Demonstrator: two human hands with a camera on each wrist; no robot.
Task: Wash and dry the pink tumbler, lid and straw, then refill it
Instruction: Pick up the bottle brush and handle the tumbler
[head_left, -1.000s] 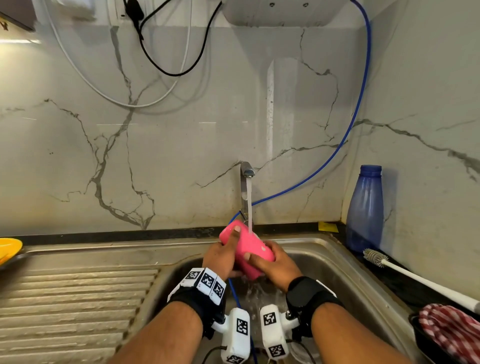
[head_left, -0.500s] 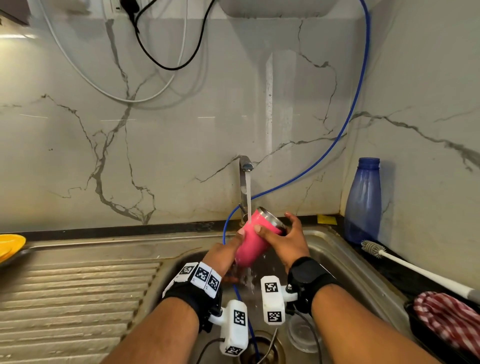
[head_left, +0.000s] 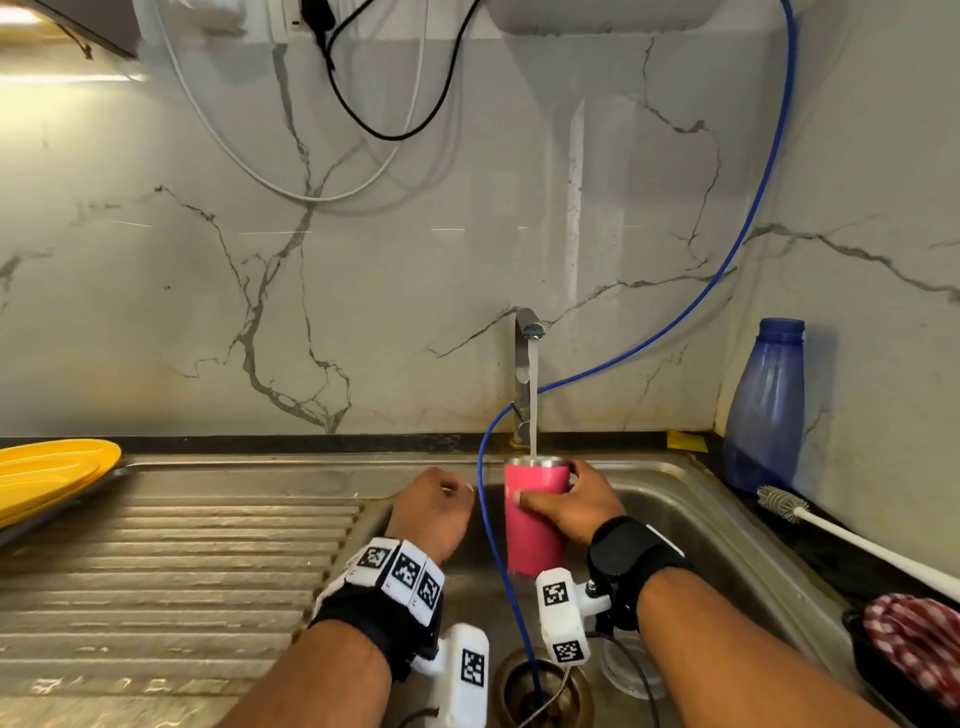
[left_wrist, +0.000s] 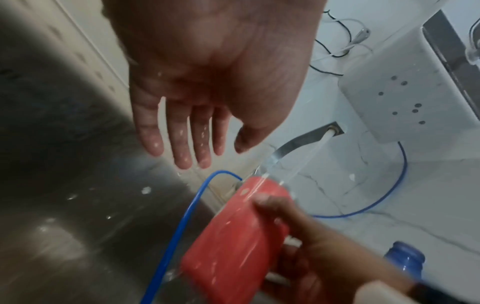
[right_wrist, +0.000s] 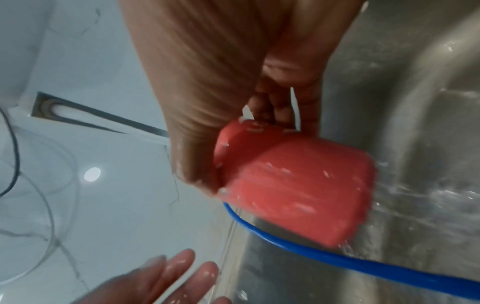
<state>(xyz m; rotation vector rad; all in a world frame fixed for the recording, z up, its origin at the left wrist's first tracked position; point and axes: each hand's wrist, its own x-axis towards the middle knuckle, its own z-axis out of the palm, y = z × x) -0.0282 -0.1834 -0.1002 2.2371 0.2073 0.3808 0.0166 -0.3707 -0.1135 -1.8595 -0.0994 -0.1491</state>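
The pink tumbler (head_left: 534, 519) stands upright over the sink basin, its steel rim right under the tap (head_left: 525, 332), and the running water falls into it. My right hand (head_left: 569, 501) grips the tumbler (right_wrist: 296, 185) around its upper body, thumb in front. My left hand (head_left: 436, 506) hovers just left of it, wet, with straight relaxed fingers (left_wrist: 182, 142), holding nothing. In the left wrist view the tumbler (left_wrist: 233, 246) shows below the palm. A clear round lid (head_left: 631, 670) lies on the sink floor under my right wrist. No straw shows.
A blue hose (head_left: 488, 545) drops from the wall into the drain (head_left: 540, 691), passing between my hands. A blue bottle (head_left: 763, 410), bottle brush (head_left: 841, 535) and checked cloth (head_left: 919, 639) sit at right. Yellow plates (head_left: 47, 473) rest left of the ribbed drainboard (head_left: 176, 566).
The tumbler went from lying tilted in both hands to upright beneath the water stream. My left hand let go and moved off to the left; the right keeps its grip.
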